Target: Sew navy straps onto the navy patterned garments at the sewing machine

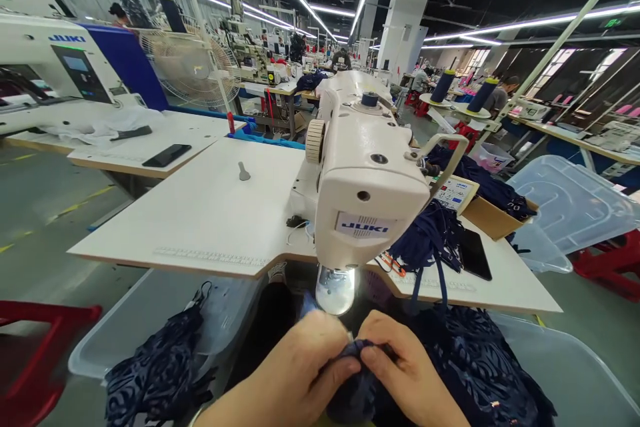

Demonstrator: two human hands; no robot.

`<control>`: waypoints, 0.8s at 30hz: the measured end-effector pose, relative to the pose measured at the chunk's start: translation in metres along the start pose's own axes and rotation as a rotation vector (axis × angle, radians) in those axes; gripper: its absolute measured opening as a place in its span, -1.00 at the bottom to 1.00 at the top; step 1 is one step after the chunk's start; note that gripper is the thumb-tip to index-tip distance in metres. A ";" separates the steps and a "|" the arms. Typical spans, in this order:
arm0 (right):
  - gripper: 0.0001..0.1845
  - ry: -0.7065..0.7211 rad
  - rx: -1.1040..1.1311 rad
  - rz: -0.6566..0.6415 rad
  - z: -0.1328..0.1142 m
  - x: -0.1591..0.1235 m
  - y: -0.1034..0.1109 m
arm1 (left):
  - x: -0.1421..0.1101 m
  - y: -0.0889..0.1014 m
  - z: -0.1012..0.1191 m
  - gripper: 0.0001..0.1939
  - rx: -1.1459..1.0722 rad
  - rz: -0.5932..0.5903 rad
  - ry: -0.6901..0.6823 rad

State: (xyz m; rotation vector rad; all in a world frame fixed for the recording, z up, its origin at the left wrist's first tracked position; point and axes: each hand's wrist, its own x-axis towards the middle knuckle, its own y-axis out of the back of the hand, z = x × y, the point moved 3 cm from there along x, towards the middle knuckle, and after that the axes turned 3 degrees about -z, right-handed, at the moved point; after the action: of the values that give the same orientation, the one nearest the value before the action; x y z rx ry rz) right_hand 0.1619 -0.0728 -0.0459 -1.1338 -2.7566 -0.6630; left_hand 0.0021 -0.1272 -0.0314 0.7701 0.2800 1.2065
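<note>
A bunched piece of navy fabric (pixel 356 395) is pinched between the thumbs and curled fingers of the left hand (pixel 295 370) and the right hand (pixel 403 370). The fingers are closed on it, with the thumb tips brought close together, and the cloth is held just below and in front of the sewing machine (pixel 370 177). Above the hands, the machine's metal bed end (pixel 335 290) is brightly lit.

"JUKI" is printed in blue on the label (pixel 364 225) on the sewing machine's front; the smaller lines there cannot be read. The same name is carried by a second JUKI machine (pixel 30 70), set far to its left.

The sewing machine is surrounded by a white tabletop (pixel 210 213), marked with ruler scales along its front edge. To the machine's left, a grey metal tool (pixel 243 172) is laid; to its right are placed navy strappy garments (pixel 430 233), a black phone (pixel 476 255) and a cardboard box (pixel 495 215). Below it on the left, a patterned navy garment (pixel 155 360) is draped over a clear plastic bin (pixel 93 340); below on the right, more navy garments (pixel 483 363) are heaped.

Behind the sewing machine, a wire-caged fan (pixel 193 63) is seen to the left and navy thread cones (pixel 443 87) to the right. Farther back, rows of workstations are lit by strip lights.
</note>
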 end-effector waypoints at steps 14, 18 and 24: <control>-0.77 0.128 -0.899 0.375 0.015 0.045 -0.015 | -0.007 0.016 -0.027 -0.76 0.701 0.546 -0.020; -0.75 0.001 -0.691 0.302 0.025 0.036 -0.012 | -0.002 0.001 -0.027 -0.67 0.669 0.406 -0.182; -0.87 -0.209 -0.238 0.396 0.041 0.038 -0.004 | 0.001 -0.010 -0.031 -0.66 0.610 0.436 -0.071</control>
State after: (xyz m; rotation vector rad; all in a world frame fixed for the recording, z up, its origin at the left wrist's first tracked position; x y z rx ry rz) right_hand 0.1353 -0.0338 -0.0749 -1.8301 -2.5330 -0.8751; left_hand -0.0081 -0.1158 -0.0599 1.4559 0.4466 1.5177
